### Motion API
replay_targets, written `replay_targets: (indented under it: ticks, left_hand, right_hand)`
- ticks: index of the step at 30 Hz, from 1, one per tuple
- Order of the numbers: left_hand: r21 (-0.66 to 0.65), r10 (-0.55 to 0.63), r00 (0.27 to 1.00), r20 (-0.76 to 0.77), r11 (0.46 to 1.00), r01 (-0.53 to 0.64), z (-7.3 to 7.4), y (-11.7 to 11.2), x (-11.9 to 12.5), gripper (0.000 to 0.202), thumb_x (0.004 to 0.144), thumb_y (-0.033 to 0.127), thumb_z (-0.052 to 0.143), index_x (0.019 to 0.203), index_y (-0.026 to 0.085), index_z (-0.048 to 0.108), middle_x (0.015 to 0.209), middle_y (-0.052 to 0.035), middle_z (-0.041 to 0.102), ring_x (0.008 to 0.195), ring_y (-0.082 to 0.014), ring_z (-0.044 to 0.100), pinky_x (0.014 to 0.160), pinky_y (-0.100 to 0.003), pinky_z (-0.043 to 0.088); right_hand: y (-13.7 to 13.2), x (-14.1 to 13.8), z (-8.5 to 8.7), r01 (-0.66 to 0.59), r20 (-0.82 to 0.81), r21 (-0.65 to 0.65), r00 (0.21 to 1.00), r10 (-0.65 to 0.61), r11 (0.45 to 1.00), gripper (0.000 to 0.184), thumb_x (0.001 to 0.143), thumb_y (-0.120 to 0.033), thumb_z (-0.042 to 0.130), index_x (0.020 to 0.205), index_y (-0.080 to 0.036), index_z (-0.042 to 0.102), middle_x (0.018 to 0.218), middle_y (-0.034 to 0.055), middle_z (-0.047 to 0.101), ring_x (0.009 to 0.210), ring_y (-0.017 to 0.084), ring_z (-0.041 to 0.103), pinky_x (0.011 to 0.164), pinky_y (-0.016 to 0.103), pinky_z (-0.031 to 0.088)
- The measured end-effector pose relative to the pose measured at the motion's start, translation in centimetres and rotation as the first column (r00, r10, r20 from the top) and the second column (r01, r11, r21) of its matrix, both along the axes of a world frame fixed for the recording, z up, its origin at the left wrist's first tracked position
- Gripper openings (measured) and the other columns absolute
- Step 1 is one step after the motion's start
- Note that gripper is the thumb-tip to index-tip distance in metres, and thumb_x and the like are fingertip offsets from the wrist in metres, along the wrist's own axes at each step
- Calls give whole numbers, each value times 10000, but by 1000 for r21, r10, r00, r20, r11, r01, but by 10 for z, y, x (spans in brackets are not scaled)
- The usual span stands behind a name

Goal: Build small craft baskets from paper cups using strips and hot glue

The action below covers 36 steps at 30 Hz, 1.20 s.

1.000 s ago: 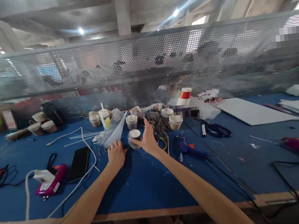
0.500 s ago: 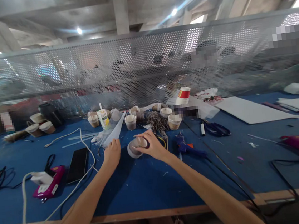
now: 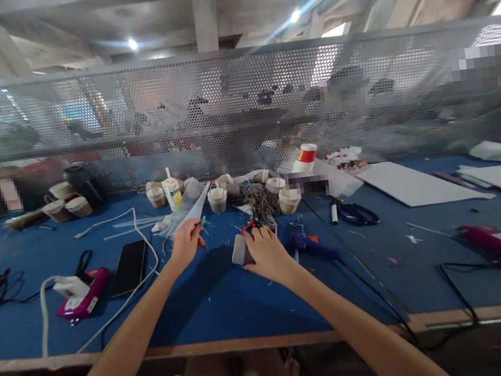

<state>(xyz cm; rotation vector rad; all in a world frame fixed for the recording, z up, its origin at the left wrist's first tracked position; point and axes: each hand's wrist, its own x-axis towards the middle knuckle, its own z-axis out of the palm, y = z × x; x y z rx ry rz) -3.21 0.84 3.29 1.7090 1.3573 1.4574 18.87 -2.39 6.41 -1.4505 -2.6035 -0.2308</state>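
My left hand (image 3: 186,245) is closed in a pinch, and a small teal piece (image 3: 202,222) with thin ends sticks out at its fingertips. My right hand (image 3: 267,251) is wrapped over a small greyish cup (image 3: 240,251), which is tilted on its side just above or on the blue table. Right beyond the fingers of that hand lies a red-and-yellow handled tool (image 3: 249,227), partly covered; whether the fingers touch it I cannot tell. A heap of grey-brown cord (image 3: 262,202) lies behind it.
Several small cups (image 3: 218,199) stand along the back, with a drink cup (image 3: 173,194) among them. A blue glue gun (image 3: 313,244) lies to the right. A phone (image 3: 129,268), a white cable (image 3: 157,262) and a magenta power strip (image 3: 84,294) are at left.
My right hand has moved right and turned over, tipping the cup sideways. My left hand has turned, and the teal piece now shows at its fingertips. The view has shifted slightly.
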Motion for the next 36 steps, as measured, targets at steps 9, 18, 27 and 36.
replay_targets:
  ticks: [9,18,27,36]
  left_hand:
    - [-103,51,280,959,979,175,32,8,-24,99,826,95,492,770,140,560,553,60,542,415,2,520,425,-53,449]
    - [-110,95,89,992,976,188,35,3,-10,328,934,122,235,820,150,541,738,-13,648,795,-57,643,791,-217,548]
    - [-125,70,294,953,977,173,20,0,5,319,922,163,318,669,160,512,829,-23,658,1026,-88,586,875,-207,507]
    - [-144,39,359,933,951,272,9,-10,16,307,912,119,309,666,170,486,782,-8,642,1048,-73,575,901,-183,484]
  right_hand:
    - [41,-3,-28,-332,-749,-231,661,51,915,688,560,-401,746,1113,-143,427,1048,96,578,987,229,551,876,360,412]
    - [37,9,-34,-385,-721,-218,683,118,897,1188,416,-504,789,1374,-201,154,1405,176,215,1296,321,221,1030,476,238]
    - [-1,-9,3,-303,-555,135,765,325,943,485,765,-419,577,1174,-200,439,1119,122,532,1059,266,474,904,439,383]
    - [-7,-40,2,-228,-363,180,889,280,957,158,801,-208,554,955,-182,578,957,85,625,948,229,522,870,390,415]
